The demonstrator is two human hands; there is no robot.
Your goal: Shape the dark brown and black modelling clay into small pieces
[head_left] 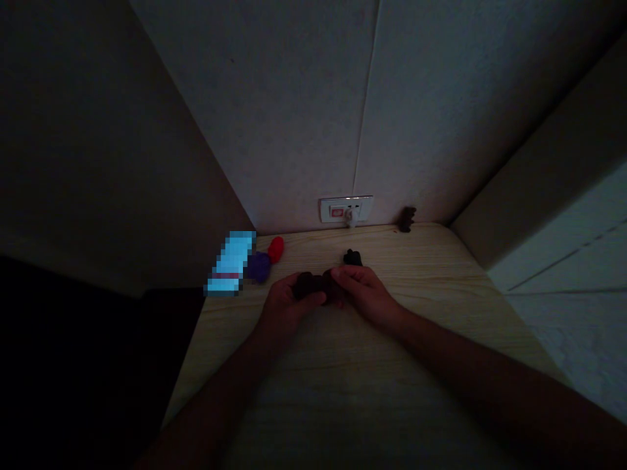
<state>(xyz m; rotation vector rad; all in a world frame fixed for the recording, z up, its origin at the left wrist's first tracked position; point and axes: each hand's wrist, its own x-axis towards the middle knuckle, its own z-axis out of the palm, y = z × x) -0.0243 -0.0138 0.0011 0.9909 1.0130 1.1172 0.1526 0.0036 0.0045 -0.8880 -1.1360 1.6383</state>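
Between my two hands is a dark brown, lumpy piece (313,283), held just above the wooden table. My left hand (289,303) is closed on its left end, thumb across the front. The fingers of my right hand (362,287) pinch its right end. Dim light hides what kind of thing it is. A small black object (352,256) lies on the table right behind my right hand, partly covered by it. Left of my left hand rest a purple lump (259,267) and a red lump (276,249), touching or nearly so.
A bright, blurred-out screen (231,264) lies at the table's left edge. A dark brown jagged piece (407,219) leans by the wall at the back right. A wall socket (345,209) holds a white plug with a cable going up. The wooden table (313,391) meets the wall behind.
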